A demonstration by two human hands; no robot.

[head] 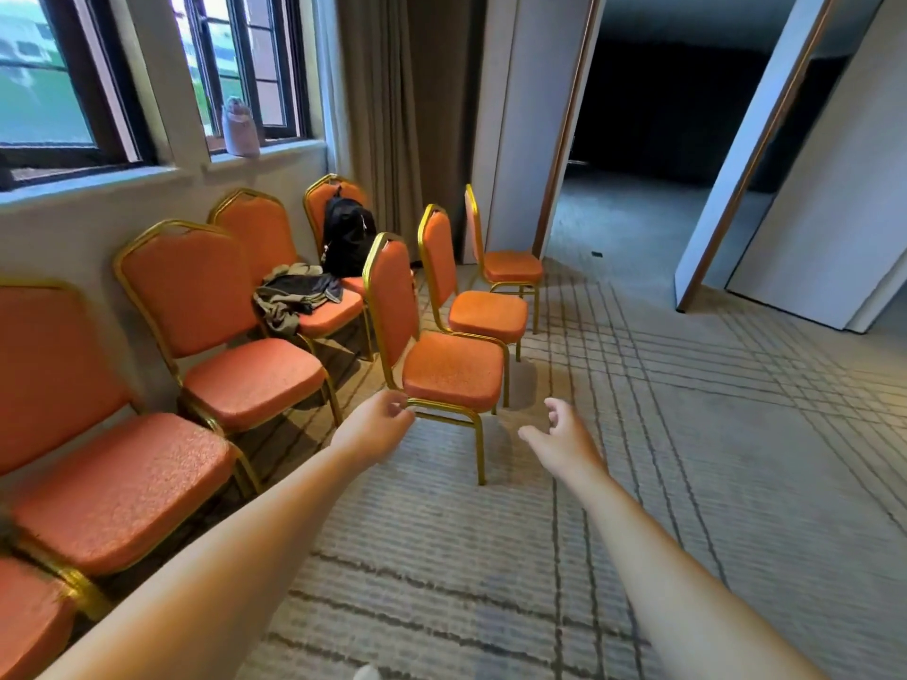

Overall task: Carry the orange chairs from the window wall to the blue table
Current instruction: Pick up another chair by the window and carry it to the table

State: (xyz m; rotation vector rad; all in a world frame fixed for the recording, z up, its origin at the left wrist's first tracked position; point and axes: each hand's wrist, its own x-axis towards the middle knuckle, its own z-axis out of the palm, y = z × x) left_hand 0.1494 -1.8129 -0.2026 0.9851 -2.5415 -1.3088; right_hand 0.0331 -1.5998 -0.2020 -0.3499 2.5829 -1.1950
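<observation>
At centre frame, left hand [378, 424] is at the front corner of the nearest chair [451, 370], fingers loosely curled and not closed round the frame; contact cannot be told. Right hand [564, 434] hangs slack and empty, lower right of the seat. More chairs [250, 380] line the window wall at left, two bearing clothes [294, 294] and a backpack [346, 238].

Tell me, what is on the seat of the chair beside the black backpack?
A crumpled heap of grey and olive clothing; anything beneath it is hidden.
</observation>
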